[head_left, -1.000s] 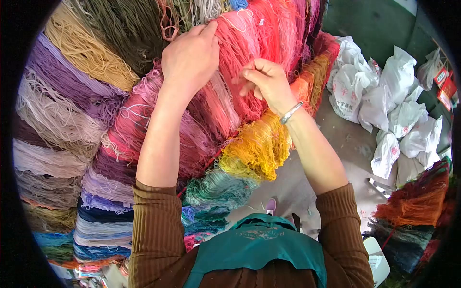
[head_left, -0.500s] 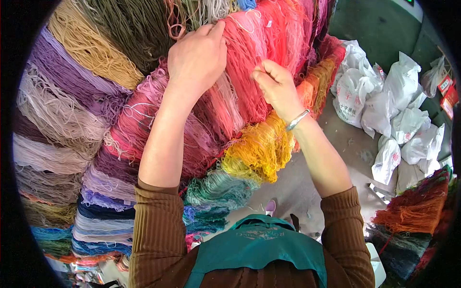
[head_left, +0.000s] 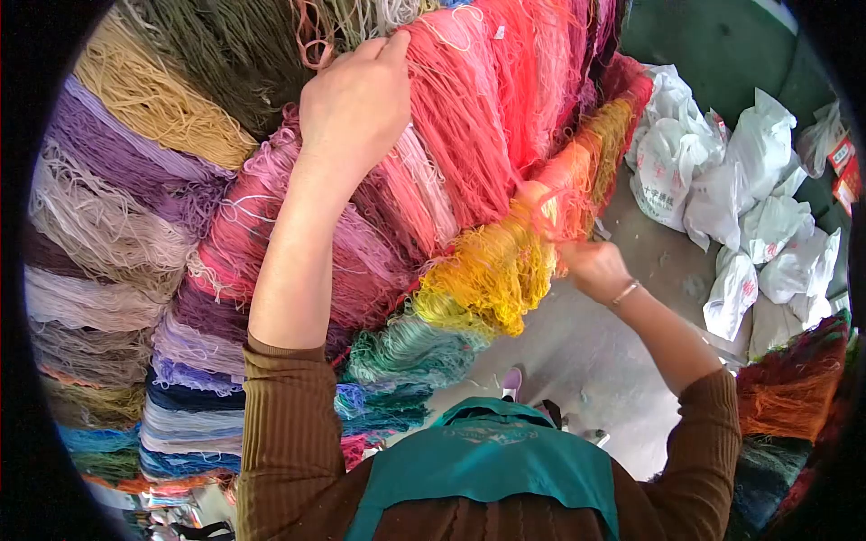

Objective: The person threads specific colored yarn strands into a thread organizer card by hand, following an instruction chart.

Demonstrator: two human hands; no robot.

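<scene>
My left hand (head_left: 356,99) is closed at the upper end of a hank of coral-pink thread (head_left: 460,117), its fingertips pressed in among the strands. My right hand (head_left: 595,269), slightly blurred, is closed on a few loose coral-pink strands (head_left: 547,212) that stretch from the hank's lower end. It sits just beside the yellow thread bundle (head_left: 492,279) and below the orange one (head_left: 577,171). What exactly lies inside the left fist is partly hidden by the fingers.
Purple thread (head_left: 117,162), tan thread (head_left: 162,90) and dark olive thread (head_left: 225,54) hang to the left. Teal thread (head_left: 415,352) lies below the yellow. White plastic bags (head_left: 758,153) stand on the grey floor (head_left: 649,343) at right, with rust-orange thread (head_left: 785,397) beneath them.
My right hand has swept down and to the right, away from my left hand, drawing out pink strands. My left hand stays on the hank's top, shifted slightly left in view.
</scene>
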